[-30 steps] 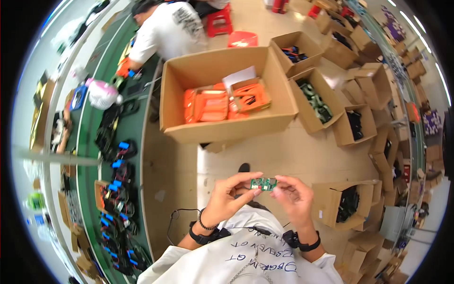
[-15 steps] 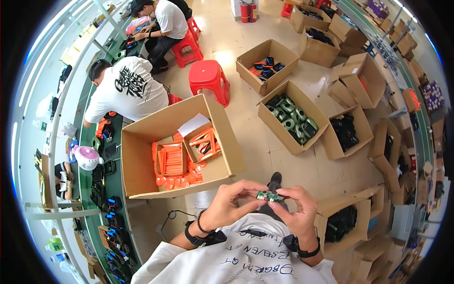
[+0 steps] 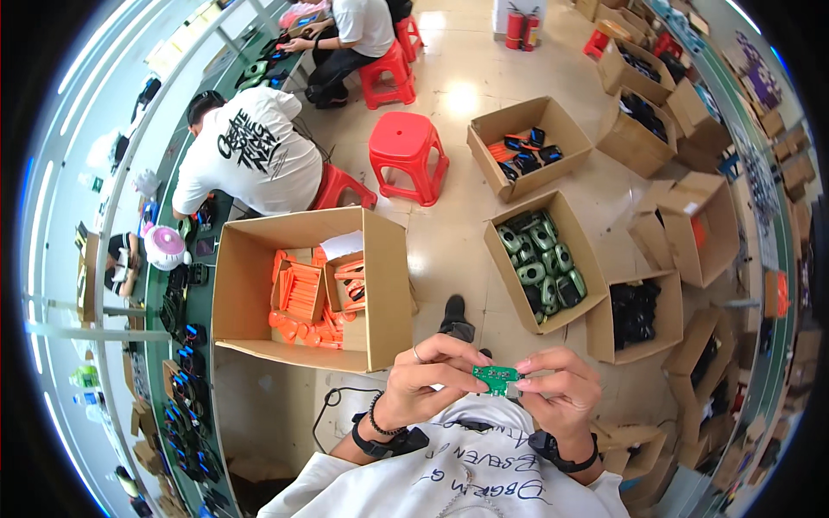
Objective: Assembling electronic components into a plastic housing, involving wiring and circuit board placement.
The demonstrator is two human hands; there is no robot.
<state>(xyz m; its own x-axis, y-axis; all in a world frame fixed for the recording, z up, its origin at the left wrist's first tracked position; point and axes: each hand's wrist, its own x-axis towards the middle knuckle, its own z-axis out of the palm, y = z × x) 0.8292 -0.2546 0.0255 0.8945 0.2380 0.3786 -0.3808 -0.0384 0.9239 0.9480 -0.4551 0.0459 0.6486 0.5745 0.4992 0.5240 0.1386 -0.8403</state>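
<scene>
A small green circuit board (image 3: 496, 378) is held up in front of my white shirt, between both hands. My left hand (image 3: 429, 380) pinches its left end with thumb and fingers. At the board's right end, the fingertips of my right hand (image 3: 561, 388) grip the edge. The board's flat face, dotted with small parts, shows between the fingertips. Just beyond my left hand stands a large open carton (image 3: 389, 293) with bright orange plastic pieces and smaller boxes inside.
Ahead to the right, a carton (image 3: 566, 321) holds green housings; another (image 3: 641, 350) holds black parts. A red stool (image 3: 406, 147) stands ahead. A co-worker in a white shirt (image 3: 250, 155) sits at the green bench (image 3: 200, 302) on the left. A black cable (image 3: 326, 414) hangs near my left forearm.
The circuit board has turned from edge-on to showing its flat green face. My view has shifted, and one of my feet has stepped forward and left beside the large carton.
</scene>
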